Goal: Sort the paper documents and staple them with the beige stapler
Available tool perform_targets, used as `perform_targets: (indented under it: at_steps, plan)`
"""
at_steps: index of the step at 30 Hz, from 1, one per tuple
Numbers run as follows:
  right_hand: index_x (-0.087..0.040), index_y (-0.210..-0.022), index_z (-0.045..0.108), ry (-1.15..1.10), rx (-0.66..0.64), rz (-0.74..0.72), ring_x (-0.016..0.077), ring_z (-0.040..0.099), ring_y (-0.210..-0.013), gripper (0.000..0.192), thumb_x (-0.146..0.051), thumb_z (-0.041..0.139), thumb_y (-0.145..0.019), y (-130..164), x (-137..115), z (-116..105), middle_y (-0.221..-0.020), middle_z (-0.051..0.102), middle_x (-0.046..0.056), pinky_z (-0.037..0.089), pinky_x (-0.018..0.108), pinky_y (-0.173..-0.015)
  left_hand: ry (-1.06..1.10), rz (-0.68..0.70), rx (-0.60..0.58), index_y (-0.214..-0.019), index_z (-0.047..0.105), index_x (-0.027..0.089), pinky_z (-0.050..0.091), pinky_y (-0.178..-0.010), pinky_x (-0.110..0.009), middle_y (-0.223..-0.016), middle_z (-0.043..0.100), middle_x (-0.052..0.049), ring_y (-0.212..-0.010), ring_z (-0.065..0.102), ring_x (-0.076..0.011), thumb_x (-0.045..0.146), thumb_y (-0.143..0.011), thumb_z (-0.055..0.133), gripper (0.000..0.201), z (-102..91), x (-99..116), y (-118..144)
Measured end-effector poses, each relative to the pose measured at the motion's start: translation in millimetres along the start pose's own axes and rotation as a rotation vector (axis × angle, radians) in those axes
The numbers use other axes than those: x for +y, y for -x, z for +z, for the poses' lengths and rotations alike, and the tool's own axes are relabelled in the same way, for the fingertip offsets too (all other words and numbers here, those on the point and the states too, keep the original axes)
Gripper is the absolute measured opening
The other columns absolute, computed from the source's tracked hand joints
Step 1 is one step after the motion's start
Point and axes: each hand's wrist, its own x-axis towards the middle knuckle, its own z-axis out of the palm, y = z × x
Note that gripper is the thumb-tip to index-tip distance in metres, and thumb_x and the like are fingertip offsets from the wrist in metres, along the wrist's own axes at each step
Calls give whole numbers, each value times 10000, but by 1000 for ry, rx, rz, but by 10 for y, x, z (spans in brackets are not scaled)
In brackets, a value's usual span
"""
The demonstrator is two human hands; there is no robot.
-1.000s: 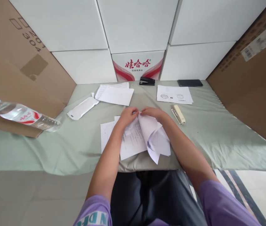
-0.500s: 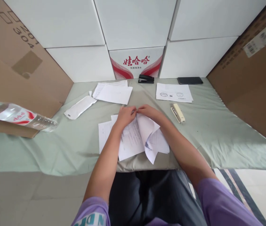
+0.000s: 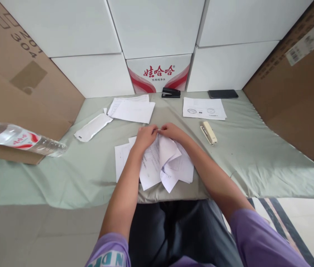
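- Papers [image 3: 149,170] lie fanned on the green cloth [image 3: 257,155] before me, some sheets curling over.
- My left hand [image 3: 146,135] pinches their far edge, fingertips drawn together.
- My right hand [image 3: 174,132] pinches the same edge, its fingertips just beside the left's.
- 1 cream stapler [image 3: 209,132] lies right of my right hand; 1 black stapler [image 3: 171,93] sits farther off, before the printed box [image 3: 159,76].

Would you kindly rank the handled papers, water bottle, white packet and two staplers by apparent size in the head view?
1. Handled papers
2. Water bottle, partly cut off
3. White packet
4. Cream stapler and black stapler: too alike to rank
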Motion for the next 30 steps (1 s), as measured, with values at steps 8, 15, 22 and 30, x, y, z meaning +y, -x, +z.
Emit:
perform_targets:
  at_steps: [8,15,22,30]
  plan:
    - [-182,-606,475,136,63,-182,109,388,-646,250,-276,541,-828,-92,77,38,-603,433,-38,270,267,-619,-14,-9,-32,-1050,697,220,436,-894,-388,-1009,763,-103,-991,669,-286,298,-972,457,264,11,-35,-23]
    - [-186,-662,498,-194,48,-197,105,372,-634,232,-379,546,-781,-75,227,39,-623,404,-48,273,259,-603,98,-41,11,-979,699,224,447,-838,-342,-962,752,-68,-920,655,-245,325,-967,455,264,49,-149,-81]
    - [-189,-619,470,-296,133,-115,98,385,-584,228,-339,565,-762,-63,256,14,-598,408,-45,274,258,-561,83,-126,61,-999,686,230,396,-904,-375,-978,751,-61,-967,657,-251,332,-973,440,267,14,-314,-80]
    - [-194,-626,472,-361,190,-70,102,417,-545,226,-295,575,-800,27,170,-42,-576,426,-37,288,257,-529,-174,-2,90,-938,733,267,318,-939,-449,-1108,711,-59,-1109,594,-272,221,-923,524,215,-77,-248,13]
